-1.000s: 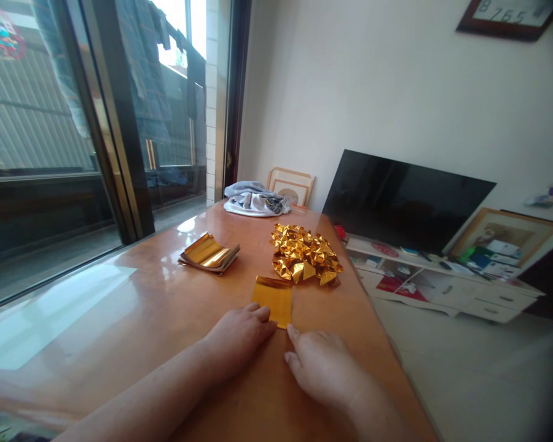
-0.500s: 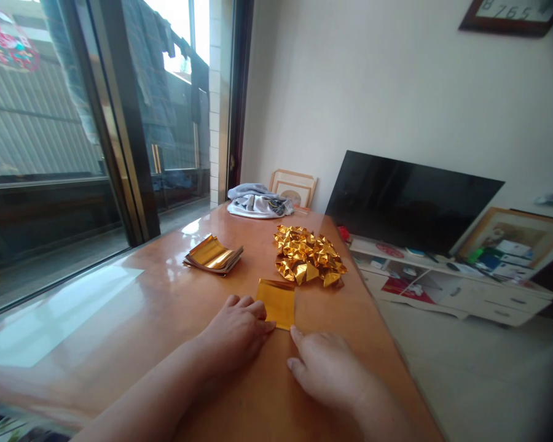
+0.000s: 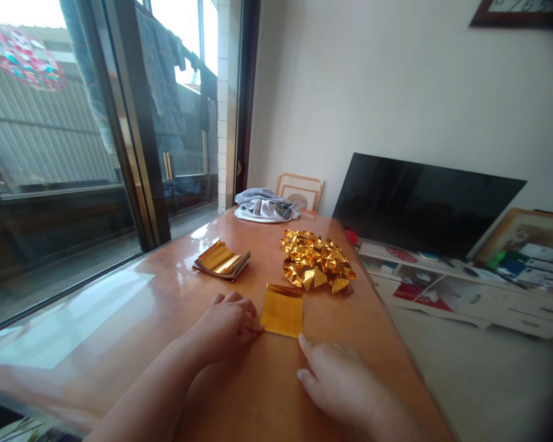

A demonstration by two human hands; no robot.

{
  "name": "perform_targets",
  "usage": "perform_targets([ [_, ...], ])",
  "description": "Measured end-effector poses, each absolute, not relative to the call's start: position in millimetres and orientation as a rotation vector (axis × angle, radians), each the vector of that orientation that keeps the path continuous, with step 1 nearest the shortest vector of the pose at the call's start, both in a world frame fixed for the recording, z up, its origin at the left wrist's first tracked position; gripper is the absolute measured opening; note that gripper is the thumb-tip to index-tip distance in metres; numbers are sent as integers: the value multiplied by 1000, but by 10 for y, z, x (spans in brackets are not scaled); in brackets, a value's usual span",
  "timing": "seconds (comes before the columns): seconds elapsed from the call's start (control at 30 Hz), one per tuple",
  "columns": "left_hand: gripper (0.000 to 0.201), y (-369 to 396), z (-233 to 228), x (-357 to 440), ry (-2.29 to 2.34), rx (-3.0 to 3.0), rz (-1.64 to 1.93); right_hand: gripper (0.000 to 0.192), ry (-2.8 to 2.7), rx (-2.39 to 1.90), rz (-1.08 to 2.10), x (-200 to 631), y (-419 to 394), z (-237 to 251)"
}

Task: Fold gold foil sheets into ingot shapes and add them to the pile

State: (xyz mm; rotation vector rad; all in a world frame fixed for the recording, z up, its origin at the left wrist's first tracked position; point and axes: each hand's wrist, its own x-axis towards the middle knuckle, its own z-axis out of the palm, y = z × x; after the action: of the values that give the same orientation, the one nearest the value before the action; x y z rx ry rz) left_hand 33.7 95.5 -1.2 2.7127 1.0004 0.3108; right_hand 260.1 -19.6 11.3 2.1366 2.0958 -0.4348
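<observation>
A folded sheet of gold foil paper (image 3: 282, 310) lies flat on the glossy wooden table (image 3: 133, 325). My left hand (image 3: 228, 322) rests at the sheet's left edge, fingertips touching it. The forefinger of my right hand (image 3: 338, 380) points at the sheet's near right corner, palm down on the table. Behind the sheet sits a heap of crumpled folded gold foil pieces (image 3: 317, 267). A stack of flat gold foil sheets (image 3: 222, 261) lies to the left of the heap.
A bundle of grey and white cloth (image 3: 265, 207) and a picture frame (image 3: 300, 191) are at the table's far end. A sliding glass door (image 3: 74, 153) runs along the left. Right of the table stand a dark television (image 3: 424, 205) and a low white cabinet (image 3: 465, 294).
My left hand has slid from the sheet's near edge to its left edge. The right hand has stayed at the near right corner. The view has shifted a little.
</observation>
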Motion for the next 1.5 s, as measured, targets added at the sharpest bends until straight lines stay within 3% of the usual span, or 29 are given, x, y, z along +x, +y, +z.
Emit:
perform_targets([
  [0.3,19,994,23,324,1093,2751,403,62,2108,2152,-458,2608,-177,125],
  [0.47,19,921,51,469,1059,2723,541,44,2132,2200,-425,2617,-137,68],
  [0.6,32,857,10,581,896,2735,463,32,2170,2273,-366,2651,-105,-29],
  [1.13,20,977,-102,634,895,2783,359,22,2349,2469,-137,2600,11,-19],
  [1.27,16,957,-54,644,927,2785,342,7,2409,2402,-5,2580,52,-38],
  [1.5,14,854,22,670,903,2785,424,18,2566,2321,91,2597,103,-82],
])
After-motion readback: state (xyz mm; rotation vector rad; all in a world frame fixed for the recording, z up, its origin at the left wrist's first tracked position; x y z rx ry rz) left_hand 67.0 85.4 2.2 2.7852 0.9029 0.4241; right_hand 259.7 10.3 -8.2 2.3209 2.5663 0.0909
